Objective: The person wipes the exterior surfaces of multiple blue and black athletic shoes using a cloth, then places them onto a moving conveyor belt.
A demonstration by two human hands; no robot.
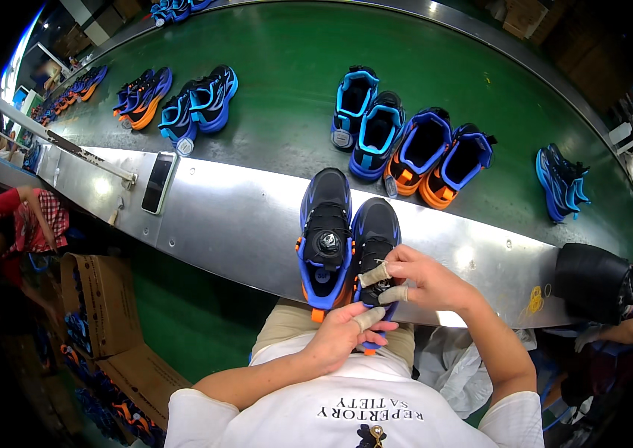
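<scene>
My right hand (425,280) pinches the laces of the shoe (374,250) on the steel surface (234,216), my left hand (346,336) loosely cupping its heel; a tug could tip it off.

My right hand (428,280) pinches the laces of the right shoe (375,250) of a blue-and-black pair on the steel ledge (227,216); my left hand (346,336) steadies its heel. The left shoe (325,239) lies just beside it, touching.

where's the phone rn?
Head view, left of centre: the phone lies flat on the metal ledge, beside the green conveyor belt, left of the person's shoe pair.
</scene>
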